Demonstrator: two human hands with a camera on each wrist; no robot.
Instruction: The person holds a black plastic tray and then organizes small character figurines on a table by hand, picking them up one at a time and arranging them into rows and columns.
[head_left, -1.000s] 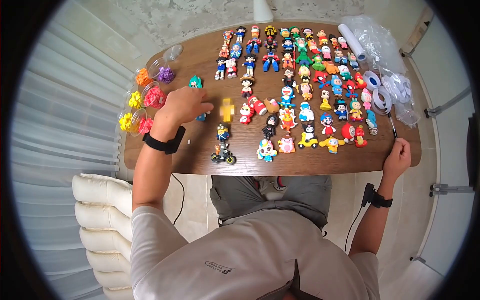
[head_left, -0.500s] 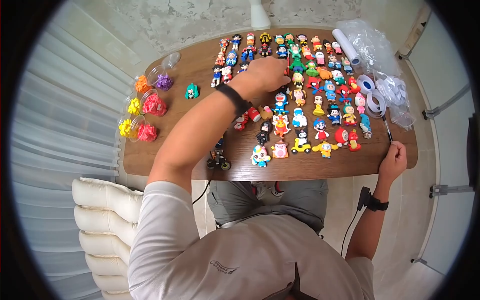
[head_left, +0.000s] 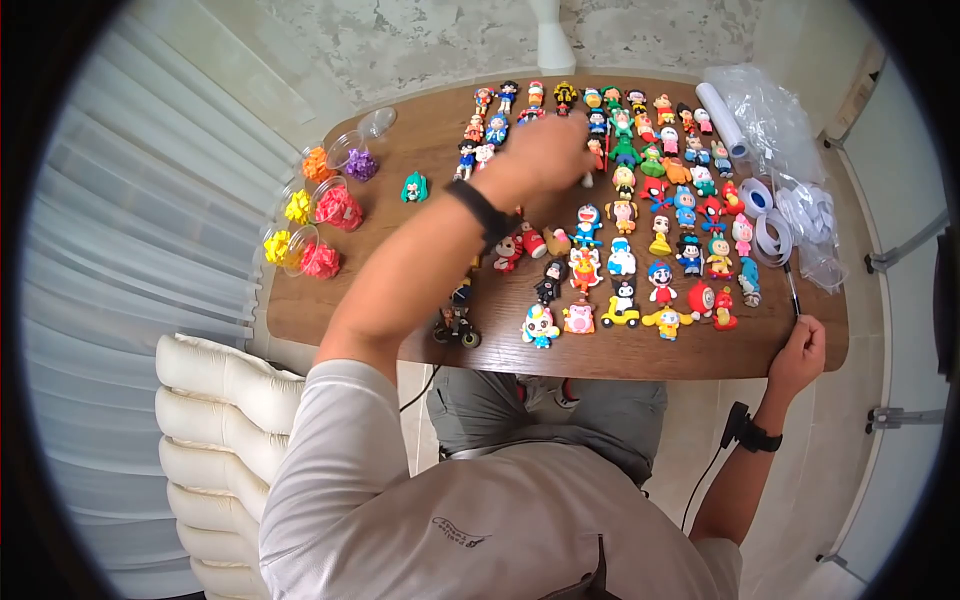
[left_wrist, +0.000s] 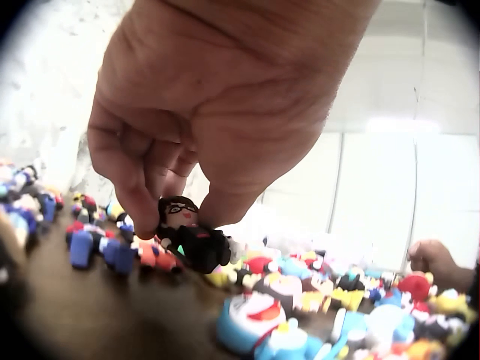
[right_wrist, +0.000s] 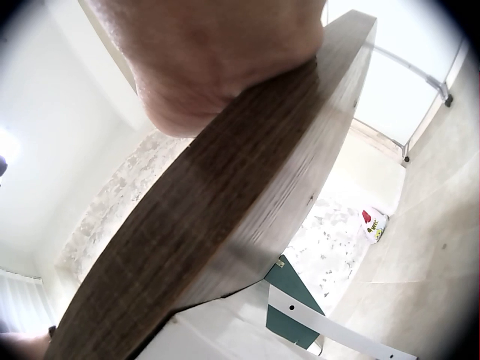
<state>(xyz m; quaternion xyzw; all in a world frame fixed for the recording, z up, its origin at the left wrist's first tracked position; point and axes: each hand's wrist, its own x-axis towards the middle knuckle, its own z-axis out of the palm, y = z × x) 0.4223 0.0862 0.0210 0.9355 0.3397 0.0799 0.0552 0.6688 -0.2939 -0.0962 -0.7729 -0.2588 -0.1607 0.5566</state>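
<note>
Pinching a bespectacled figure point(left_wrist: 201, 244) in black, the left hand point(head_left: 545, 158) works beyond the blue cat point(head_left: 587, 226) and a little to its left. The thumb presses 1 side of the figure and a fingertip the other, close to its head. It leans in that grip; whether its feet touch the table point(head_left: 400, 300) cannot be told. An orange figure point(head_left: 596, 152) lies beyond the cat, near the hand, in a packed row.

The main risk seems a slip: 2 small contacts, high on the toy, might let it swivel or drop if the pinch loosens, and a fall beyond the cat could knock the orange figure askew. A low wrist is the other worry. The strap point(head_left: 484, 212) passes over toys left of the cat, some hidden beneath the forearm, so a careless sweep might drag them.

The right hand point(head_left: 798, 355) is at the table's edge, well to the right of the cat and nearer the person. Its fingers are curled; whether they hold the pen point(head_left: 795, 292) just beside them cannot be told. A bump there could roll the pen off, or push it into the tape point(head_left: 772, 238).
</note>
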